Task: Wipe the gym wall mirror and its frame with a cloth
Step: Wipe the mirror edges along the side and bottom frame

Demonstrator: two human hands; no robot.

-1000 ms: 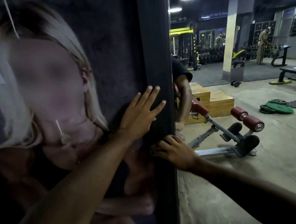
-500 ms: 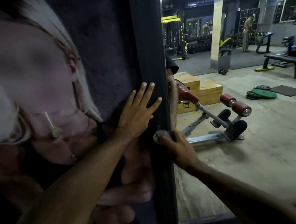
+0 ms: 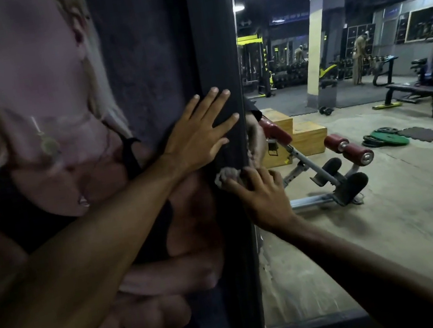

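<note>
Your left hand (image 3: 199, 135) lies flat, fingers spread, on the dark frame (image 3: 213, 51) while your right hand (image 3: 259, 193) pinches the bunched cloth (image 3: 226, 177) against its middle, so I judge the frame's lower stretch and the mirror (image 3: 359, 212) are left to wipe.

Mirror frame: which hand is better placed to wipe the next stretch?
Right. The right hand grips the cloth against the frame; the left hand lies flat above it, fingers spread, holding nothing.
</note>
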